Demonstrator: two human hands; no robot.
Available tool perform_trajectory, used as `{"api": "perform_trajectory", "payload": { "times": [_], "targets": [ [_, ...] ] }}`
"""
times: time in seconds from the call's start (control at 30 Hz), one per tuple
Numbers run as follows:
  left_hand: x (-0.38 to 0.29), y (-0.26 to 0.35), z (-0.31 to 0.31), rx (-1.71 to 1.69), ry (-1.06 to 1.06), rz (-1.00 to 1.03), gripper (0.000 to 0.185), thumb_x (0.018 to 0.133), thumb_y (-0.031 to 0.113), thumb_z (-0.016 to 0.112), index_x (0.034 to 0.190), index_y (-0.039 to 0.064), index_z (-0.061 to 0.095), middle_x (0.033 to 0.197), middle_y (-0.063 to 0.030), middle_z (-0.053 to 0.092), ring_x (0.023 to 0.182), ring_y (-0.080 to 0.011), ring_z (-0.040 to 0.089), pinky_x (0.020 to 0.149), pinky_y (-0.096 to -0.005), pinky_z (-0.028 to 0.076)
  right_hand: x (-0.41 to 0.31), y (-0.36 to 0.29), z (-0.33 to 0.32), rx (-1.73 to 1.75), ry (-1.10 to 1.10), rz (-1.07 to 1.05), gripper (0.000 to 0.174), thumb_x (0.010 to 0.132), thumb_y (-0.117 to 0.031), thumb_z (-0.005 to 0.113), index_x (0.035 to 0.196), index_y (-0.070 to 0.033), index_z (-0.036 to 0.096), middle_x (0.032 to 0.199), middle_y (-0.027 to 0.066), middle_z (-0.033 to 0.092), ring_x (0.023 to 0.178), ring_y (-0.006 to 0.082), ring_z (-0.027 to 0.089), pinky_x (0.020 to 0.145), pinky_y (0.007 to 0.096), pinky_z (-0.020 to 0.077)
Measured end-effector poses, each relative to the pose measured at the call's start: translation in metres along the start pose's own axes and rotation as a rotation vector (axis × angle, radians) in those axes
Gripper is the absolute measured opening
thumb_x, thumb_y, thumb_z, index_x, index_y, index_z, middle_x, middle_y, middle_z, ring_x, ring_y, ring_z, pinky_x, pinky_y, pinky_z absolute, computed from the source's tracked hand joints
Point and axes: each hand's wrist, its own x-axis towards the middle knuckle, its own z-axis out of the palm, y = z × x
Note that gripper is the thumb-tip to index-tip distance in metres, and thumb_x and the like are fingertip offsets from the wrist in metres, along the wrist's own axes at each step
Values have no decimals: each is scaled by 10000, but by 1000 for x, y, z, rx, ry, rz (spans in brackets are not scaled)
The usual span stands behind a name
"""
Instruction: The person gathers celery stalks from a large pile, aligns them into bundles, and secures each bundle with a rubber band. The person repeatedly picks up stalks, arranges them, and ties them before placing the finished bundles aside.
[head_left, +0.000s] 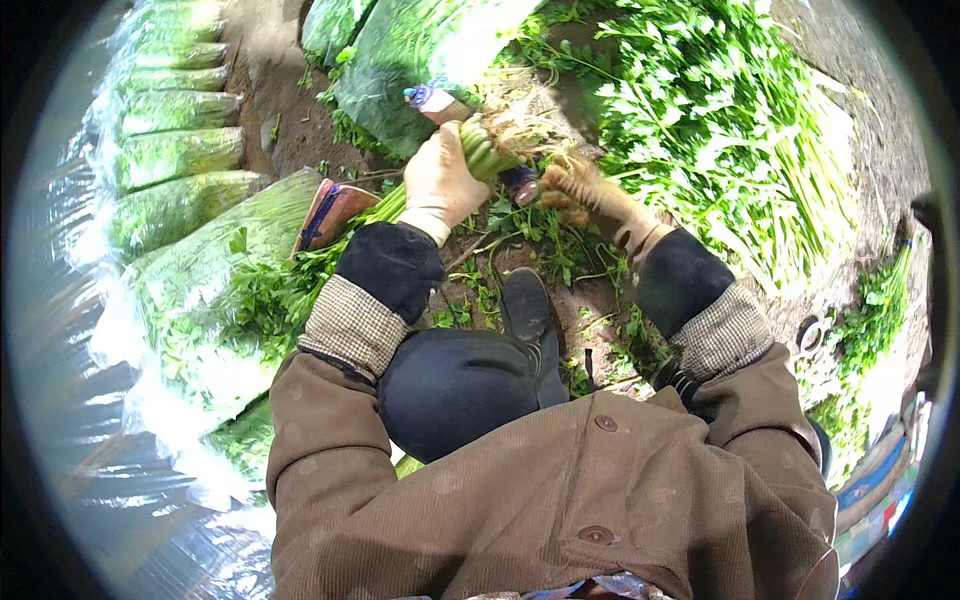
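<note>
My left hand (446, 180), which looks gloved, is closed around the pale stalks of a celery bunch (480, 146). The bunch lies slantwise, its leafy end toward my left forearm and its tangled roots (525, 124) up and to the right. Beside the root end is my right hand (581, 191), fingers bent and soiled brown; blur hides whether they grip anything. Under the bunch, a wooden piece (442, 107) with blue cord wound on its end sticks out. Another wooden piece (337, 211) with a dark blue band is at the left.
Loose leafy celery (712, 135) is heaped at right. Plastic-wrapped bundles (180, 150) line the left, with a large one (225, 277) nearer me and another wrapped bundle (405, 75) ahead. Leaf scraps (472, 285) litter the soil around my shoe (525, 304). More greens (862, 337) lie far right.
</note>
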Motion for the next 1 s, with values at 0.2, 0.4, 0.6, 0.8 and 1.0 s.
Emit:
{"api": "perform_trajectory", "payload": {
  "times": [0.2, 0.4, 0.6, 0.8, 1.0],
  "targets": [
    [-10, 12, -12, -50, 3, 6, 696, 657, 308, 863, 1190, 32, 510, 1060, -180, 666, 1002, -353, 660, 885, -414, 529, 2, 12, 40, 243, -75, -41, 302, 920, -197, 672, 1166, -41, 592, 950, 71, 681, 766, 217, 682, 784, 390, 604],
    [-47, 35, 0, -144, -98, 441, 522, 683, 296, 793, 1090, 65, 561, 927, -154, 620, 851, -347, 627, 763, -445, 511, -88, 53, 39, -35, 60, -32, 609, 941, -209, 689, 1446, -37, 395, 1197, 79, 603, 1018, 165, 598, 925, 303, 493],
    [-47, 28, 19, -60, -128, 462, 662, 651, 309, 829, 1157, 2, 531, 942, -172, 609, 874, -357, 631, 779, -437, 513, -68, 64, 0, 386, -198, -78, 718, 916, -206, 738, 1510, -165, 338, 1393, 30, 516, 1225, 190, 531, 851, 355, 562],
    [-44, 32, 10, -232, -177, 277, 525, 704, 209, 775, 1150, 41, 557, 1035, -212, 649, 951, -379, 645, 827, -435, 516, -47, 22, 30, 199, -275, -420, 567, 918, -190, 728, 1399, -40, 468, 1304, 52, 583, 1224, 172, 534, 1055, 354, 420],
    [-48, 67, -40, -624, 15, 546, 576, 801, 288, 738, 1240, -36, 553, 1054, -121, 677, 899, -254, 684, 795, -347, 563, -85, -9, 49, 299, -329, -699, 932, 932, -270, 720, 1572, -44, 81, 1470, 92, 456, 1365, 207, 418, 1155, 372, 305]
  ]
}}
